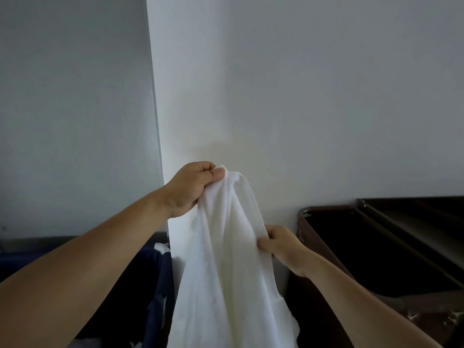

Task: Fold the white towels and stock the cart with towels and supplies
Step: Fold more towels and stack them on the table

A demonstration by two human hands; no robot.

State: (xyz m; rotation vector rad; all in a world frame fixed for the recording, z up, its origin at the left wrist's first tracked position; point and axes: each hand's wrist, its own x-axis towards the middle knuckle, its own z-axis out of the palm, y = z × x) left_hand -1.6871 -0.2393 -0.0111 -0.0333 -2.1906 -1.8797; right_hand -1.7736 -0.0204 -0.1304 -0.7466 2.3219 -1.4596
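Observation:
A white towel [231,259] hangs in front of me in long folds, lifted up against the white wall. My left hand [189,188] grips its top end in a fist, held high. Lower down, my right hand [281,244] pinches the towel's right edge between thumb and fingers. The towel's lower part runs out of the frame at the bottom. The dark brown cart [376,249] stands at the right, its top tray dark and bare where I can see it.
A dark blue laundry bag [160,277] with white linen [162,247] showing at its rim sits at the lower left, behind the towel. A white wall corner [160,121] rises just behind my left hand.

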